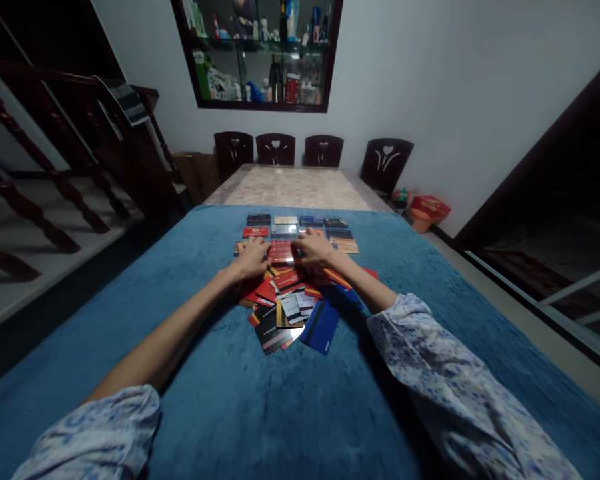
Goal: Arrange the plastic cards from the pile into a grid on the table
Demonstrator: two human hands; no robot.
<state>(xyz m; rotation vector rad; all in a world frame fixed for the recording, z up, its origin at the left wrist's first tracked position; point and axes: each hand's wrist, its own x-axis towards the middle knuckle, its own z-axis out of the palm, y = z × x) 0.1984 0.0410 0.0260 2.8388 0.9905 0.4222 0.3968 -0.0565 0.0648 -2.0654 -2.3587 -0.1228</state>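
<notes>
A shiny red card (281, 251) lies between my two hands, just below the laid-out cards. My left hand (253, 259) has its fingers bent around the card's left edge. At the right edge, my right hand (314, 249) grips with curled fingers, partly covering a reddish card behind it. Nearer to me spreads a loose, overlapping pile of cards, with a blue card (322, 328), a black card (271, 328) and a white card (291, 309) among several red ones. Beyond my hands, cards stand in neat rows, including a red card (255, 232) and a silver card (285, 231).
A blue cloth (190, 400) covers the near part of the long table, whose marbled top (295, 183) shows at the far end. Dark chairs (275, 149) line the far side. An orange bin (423, 217) stands on the floor at right, a wooden railing (60, 160) at left.
</notes>
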